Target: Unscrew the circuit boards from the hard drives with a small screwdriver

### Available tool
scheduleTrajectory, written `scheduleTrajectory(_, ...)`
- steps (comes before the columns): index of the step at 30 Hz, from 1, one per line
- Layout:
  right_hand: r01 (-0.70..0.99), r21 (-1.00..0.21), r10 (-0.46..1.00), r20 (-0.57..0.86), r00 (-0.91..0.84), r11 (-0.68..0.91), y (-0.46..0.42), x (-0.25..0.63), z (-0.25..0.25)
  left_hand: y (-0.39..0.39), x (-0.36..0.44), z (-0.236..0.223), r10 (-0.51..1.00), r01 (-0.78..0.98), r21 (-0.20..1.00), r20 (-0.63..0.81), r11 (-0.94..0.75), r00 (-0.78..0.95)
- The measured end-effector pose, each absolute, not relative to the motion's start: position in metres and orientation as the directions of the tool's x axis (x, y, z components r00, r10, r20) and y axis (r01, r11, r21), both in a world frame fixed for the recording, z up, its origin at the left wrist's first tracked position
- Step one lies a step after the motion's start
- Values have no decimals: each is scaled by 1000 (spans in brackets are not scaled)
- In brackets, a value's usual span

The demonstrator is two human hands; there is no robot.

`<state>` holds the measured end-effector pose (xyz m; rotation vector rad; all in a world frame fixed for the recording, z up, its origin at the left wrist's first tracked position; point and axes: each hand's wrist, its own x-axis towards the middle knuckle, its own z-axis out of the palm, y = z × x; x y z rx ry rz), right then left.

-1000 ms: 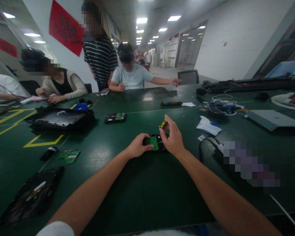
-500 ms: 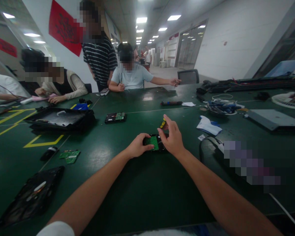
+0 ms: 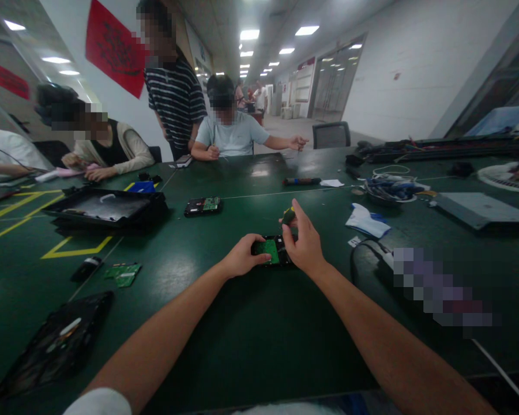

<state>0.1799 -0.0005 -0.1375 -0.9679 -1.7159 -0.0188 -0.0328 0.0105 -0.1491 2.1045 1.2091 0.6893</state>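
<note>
The left hand (image 3: 244, 257) grips the left end of the drive (image 3: 268, 251) flat on the green worktop (image 3: 259, 323), and the right hand (image 3: 303, 242), over the drive's other end, holds the yellow-and-black driver (image 3: 288, 217) between thumb and fingers. Beyond them on the worktop lie a 2nd drive (image 3: 203, 206), black trays (image 3: 108, 208) to the left and a glove (image 3: 367, 221) to the right. Across it 2 people sit and 1 stands near red posters, under rows of lit ceiling panels, beside a white wall (image 3: 409, 69).
</note>
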Motion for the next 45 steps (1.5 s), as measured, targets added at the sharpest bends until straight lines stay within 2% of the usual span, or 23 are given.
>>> scheduleTrajectory(17, 652, -398, 576, 815, -71, 645, -1, 180, -137, 11, -33, -150, 884, 565, 724, 135, -396, 447)
scheduleTrajectory(45, 632, -404, 549, 835, -41, 661, -1, 179, -139, 11, -33, -150, 882, 554, 731, 139, -398, 450)
